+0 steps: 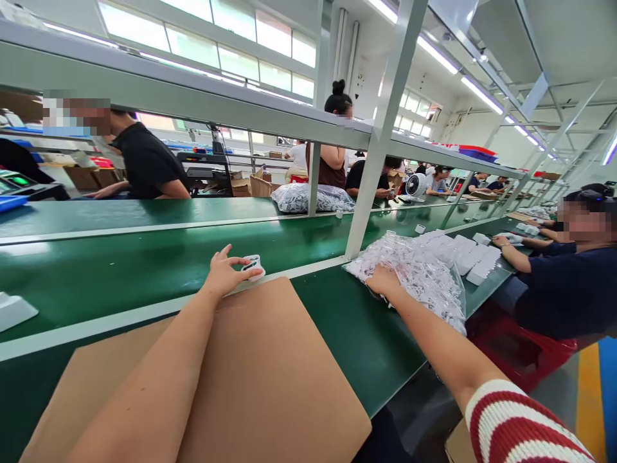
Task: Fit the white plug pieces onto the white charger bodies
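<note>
My left hand (226, 271) pinches a small white plastic part (254, 266) with dark openings in it. The part is at the white rail, beyond the far edge of the brown cardboard (270, 360). To the right, my right hand (384, 281) reaches into a clear plastic bag of small white pieces (424, 276). Its fingertips are buried among the pieces, so whether they grip anything is hidden. The cardboard lies flat under my left forearm.
A white metal post (380, 141) rises between my hands. Behind the rail runs a green conveyor belt (144, 257), with a white housing (14, 311) at left. Rows of white parts (470, 254) stand beyond the bag, near a co-worker (563, 276) at right.
</note>
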Action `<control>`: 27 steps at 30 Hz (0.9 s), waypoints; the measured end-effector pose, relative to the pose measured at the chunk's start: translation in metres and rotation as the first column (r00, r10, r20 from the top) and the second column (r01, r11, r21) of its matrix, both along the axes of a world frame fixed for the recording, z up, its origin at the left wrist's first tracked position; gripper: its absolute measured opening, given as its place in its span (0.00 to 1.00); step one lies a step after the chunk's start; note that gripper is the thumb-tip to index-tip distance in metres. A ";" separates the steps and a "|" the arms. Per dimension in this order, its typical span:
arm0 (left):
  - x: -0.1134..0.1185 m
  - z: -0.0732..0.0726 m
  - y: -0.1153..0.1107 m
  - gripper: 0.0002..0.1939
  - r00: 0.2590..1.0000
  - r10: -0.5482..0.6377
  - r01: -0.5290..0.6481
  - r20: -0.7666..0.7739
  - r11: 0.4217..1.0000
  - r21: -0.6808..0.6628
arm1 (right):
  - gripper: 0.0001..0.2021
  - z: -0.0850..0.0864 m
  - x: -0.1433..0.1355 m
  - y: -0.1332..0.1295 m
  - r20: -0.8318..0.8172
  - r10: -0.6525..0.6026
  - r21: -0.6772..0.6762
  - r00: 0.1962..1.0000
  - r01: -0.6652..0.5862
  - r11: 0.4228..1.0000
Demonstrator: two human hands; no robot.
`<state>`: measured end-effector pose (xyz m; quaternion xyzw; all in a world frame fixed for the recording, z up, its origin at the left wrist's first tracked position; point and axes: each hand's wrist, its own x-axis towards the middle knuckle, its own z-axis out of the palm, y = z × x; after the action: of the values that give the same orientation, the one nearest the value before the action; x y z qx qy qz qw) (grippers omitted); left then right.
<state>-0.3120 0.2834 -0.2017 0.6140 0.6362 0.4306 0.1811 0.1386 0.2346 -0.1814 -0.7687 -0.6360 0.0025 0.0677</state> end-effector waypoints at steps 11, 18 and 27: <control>0.012 -0.009 0.002 0.25 0.998 0.055 -0.049 0.025 0.979 -0.196 | 0.24 -0.002 -0.020 -0.031 0.043 0.118 0.046 0.992 -0.120 0.992; 0.012 -0.006 -0.006 0.25 0.999 0.040 -0.030 0.029 0.956 -0.293 | 0.22 -0.002 -0.034 -0.073 0.022 0.243 0.227 0.970 -0.241 0.943; 0.018 0.005 -0.014 0.21 0.990 0.140 -0.140 -0.006 0.988 -0.072 | 0.17 0.012 -0.068 -0.077 -0.342 0.482 0.306 0.807 -0.389 0.869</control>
<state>-0.2940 0.2696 -0.1969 0.5611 0.6930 0.4187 0.1722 0.0710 0.1579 -0.1697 -0.5708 -0.7639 0.1072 0.2814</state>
